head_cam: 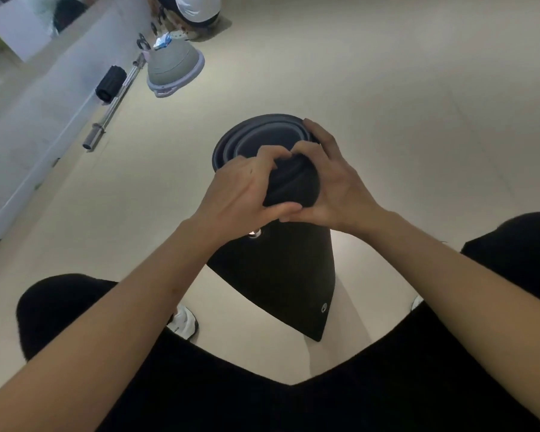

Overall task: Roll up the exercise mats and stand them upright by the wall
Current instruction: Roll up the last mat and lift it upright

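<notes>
A black exercise mat (281,275), rolled into a loose coil, stands upright on the beige floor between my knees. I look down onto its top end, where the spiral layers (259,135) show. My left hand (243,185) grips the inner part of the roll from the left. My right hand (334,182) grips it from the right, fingers curled over the top rim. The thumbs of both hands meet at the front of the inner coil. The mat's outer flap hangs open toward the floor, with a small round logo near its lower corner.
Along the wall (28,126) at left lie a steel barbell (116,101), a black foam roller (110,83) and a grey balance dome (175,68). Another person (197,10) crouches at the top. My white shoe (184,322) is beside the mat's base.
</notes>
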`<state>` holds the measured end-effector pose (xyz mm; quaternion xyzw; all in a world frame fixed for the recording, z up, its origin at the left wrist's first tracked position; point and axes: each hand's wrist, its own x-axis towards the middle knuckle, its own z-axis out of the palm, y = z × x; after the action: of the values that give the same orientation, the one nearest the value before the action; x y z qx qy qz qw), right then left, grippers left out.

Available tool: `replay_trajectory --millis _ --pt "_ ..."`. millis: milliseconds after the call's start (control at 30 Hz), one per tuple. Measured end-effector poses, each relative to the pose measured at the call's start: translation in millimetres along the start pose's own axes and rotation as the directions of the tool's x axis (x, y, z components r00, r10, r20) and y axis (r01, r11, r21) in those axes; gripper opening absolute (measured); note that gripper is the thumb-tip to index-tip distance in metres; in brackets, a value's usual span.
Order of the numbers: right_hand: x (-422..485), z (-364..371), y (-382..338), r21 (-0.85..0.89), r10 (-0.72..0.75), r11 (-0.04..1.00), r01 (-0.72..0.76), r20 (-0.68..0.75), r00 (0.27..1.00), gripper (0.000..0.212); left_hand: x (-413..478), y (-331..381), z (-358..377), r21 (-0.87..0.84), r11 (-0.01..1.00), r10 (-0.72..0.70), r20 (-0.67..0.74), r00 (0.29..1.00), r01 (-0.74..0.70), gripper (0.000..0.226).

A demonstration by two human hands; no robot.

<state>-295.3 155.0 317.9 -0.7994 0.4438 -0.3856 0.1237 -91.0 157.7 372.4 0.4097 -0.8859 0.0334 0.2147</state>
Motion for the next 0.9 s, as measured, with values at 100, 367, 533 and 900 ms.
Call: replay_trajectory --millis 100,367,533,900 --pt "1 -4 -5 -0.011 0.0 1.0 0.0 -0.002 1.0 0.087 -10 2 -5 0.025 0.998 0.055 0.044 0.998 -0.056 0.076" --pt "1 -13 5 -0.019 0.143 0.989 -0.145 -0.092 0.985 0.083 -76 1 20 -0.035 0.921 -0.372 -0.372 0.851 0.387 0.07" --pt "13 -6 15 -0.01 0.205 0.978 -0.208 -0.127 0.971 0.082 -61 21 47 -0.536 0.607 -0.783 -0.276 0.558 0.587 0.059" --pt "49 -17 71 0.095 0.395 0.918 -0.384 -0.253 0.883 0.074 43 -43 86 -0.771 0.313 -0.86 0.018 0.51 0.555 0.072"
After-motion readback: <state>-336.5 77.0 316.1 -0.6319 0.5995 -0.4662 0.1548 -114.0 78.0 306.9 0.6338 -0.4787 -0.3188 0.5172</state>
